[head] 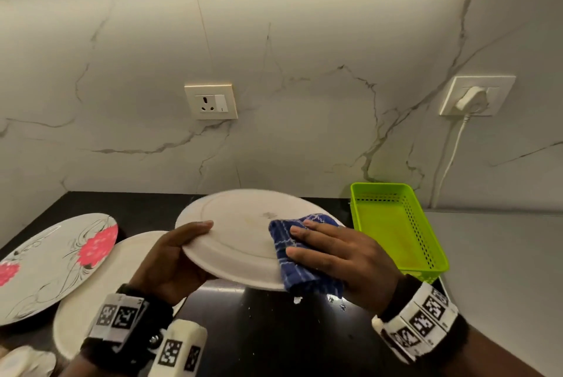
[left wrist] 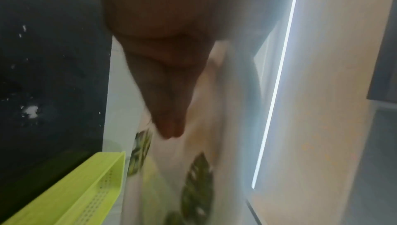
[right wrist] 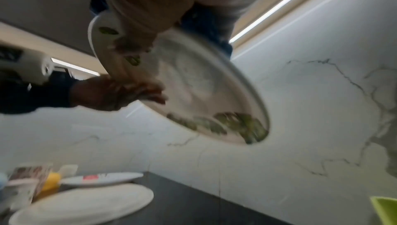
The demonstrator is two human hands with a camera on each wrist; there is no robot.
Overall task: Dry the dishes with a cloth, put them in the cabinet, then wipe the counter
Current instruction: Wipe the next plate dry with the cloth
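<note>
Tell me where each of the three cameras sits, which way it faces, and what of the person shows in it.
Head: worn high, facing forward and down at the counter; both hands show, left hand gripping the held plate, right hand pressing the blue cloth.
Left wrist: looks along blurred fingers across the plate's leaf-printed underside toward the green basket.
Right wrist: looks up from below at the plate's underside; the left hand shows.
Shared: all three show the held plate and green basket.
</note>
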